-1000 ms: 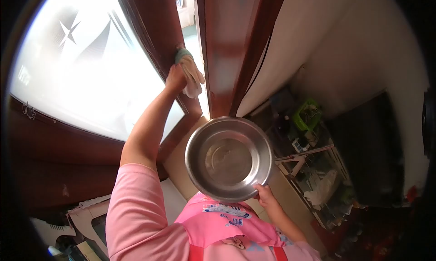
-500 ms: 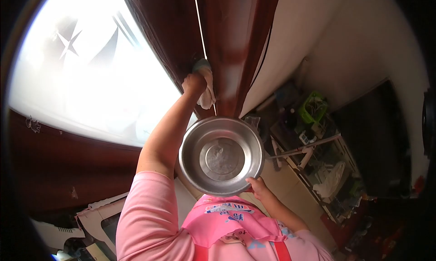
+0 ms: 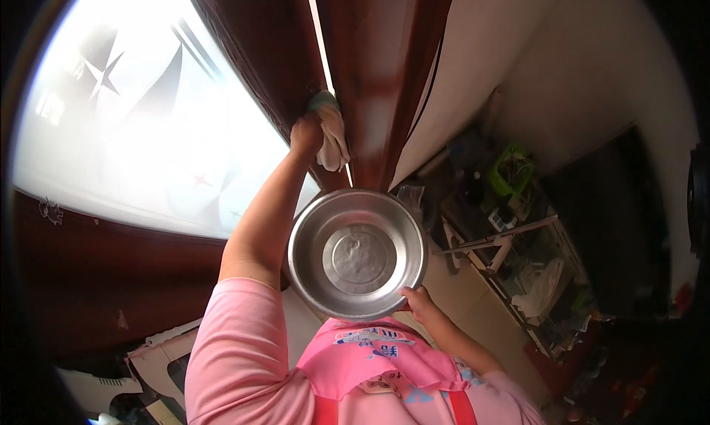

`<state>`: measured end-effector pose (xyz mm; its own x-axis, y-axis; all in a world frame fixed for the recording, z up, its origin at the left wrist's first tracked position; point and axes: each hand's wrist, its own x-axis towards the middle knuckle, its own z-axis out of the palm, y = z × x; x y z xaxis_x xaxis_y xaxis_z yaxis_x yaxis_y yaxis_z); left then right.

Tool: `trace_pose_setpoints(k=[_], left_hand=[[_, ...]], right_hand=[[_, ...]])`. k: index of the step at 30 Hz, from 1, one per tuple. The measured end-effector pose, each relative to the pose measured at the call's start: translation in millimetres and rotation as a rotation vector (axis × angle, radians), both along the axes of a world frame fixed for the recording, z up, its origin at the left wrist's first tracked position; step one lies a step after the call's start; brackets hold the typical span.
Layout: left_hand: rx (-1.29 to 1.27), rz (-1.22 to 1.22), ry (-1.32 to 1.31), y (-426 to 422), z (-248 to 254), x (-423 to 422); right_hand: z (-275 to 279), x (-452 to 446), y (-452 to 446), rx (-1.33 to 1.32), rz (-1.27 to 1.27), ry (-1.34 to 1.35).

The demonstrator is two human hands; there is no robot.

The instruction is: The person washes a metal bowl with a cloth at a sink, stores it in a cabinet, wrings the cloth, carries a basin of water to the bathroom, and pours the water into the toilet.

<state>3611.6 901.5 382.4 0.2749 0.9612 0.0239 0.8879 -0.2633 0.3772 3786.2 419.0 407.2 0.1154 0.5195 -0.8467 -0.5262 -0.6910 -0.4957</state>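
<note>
At the edge of a dark red-brown door (image 3: pixel 259 48), my left hand (image 3: pixel 306 136) is closed beside a pale cloth (image 3: pixel 333 138) with a greenish top. The cloth hangs down from the hand, and whether a door handle lies beneath it is hidden. Lower down, my right hand (image 3: pixel 419 304) grips the rim of a round metal basin (image 3: pixel 310 277), thumb over the edge. The basin is held in front of the pink apron (image 3: pixel 347 358), tilted so that its inside faces me. A little clear liquid seems to lie at its bottom.
Bright frosted glass (image 3: pixel 148 151) with star shapes fills the door's left part. To the right are a pale wall (image 3: pixel 510 48), a green basket (image 3: pixel 510 171) and a glass-topped stand (image 3: pixel 510 240) with things on it.
The bright gap along the door edge has widened a little. My left hand and the cloth have shifted slightly left with the door. The basin has moved slightly left, still in my right hand.
</note>
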Motion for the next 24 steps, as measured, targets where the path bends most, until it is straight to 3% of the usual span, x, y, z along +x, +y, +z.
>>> trace_pose_setpoints(k=[12, 14, 17, 19, 20, 21, 24], left_hand=[[-0.133, 0.033, -0.017, -29.4, 19.6, 16.3], [-0.144, 0.004, -0.003, -33.8, 22.5, 16.2], [-0.15, 0.087, -0.071, -48.7, 50.3, 19.9], [-0.032, 0.272, -0.257, -70.8, 92.7, 23.6], [0.081, 0.26, -0.316, -80.3, 96.4, 18.7], [0.082, 0.273, -0.316, -94.3, 100.3, 10.5], [0.007, 0.434, -0.709, -155.6, 126.1, -14.2]], right_hand=[[17.5, -0.1, 3.5, -0.065, 0.019, -0.035], [23.6, 3.0, 7.4, -0.046, -0.056, 0.059], [-22.8, 9.3, -14.8, -0.06, -0.049, -0.007], [2.5, 14.3, 3.6, -0.119, -0.04, 0.04], [-11.4, 16.5, -1.1, -0.07, -0.044, 0.033], [-25.8, 21.0, -4.6, -0.018, -0.037, 0.025], [-17.3, 38.3, 5.7, 0.001, -0.014, 0.038]])
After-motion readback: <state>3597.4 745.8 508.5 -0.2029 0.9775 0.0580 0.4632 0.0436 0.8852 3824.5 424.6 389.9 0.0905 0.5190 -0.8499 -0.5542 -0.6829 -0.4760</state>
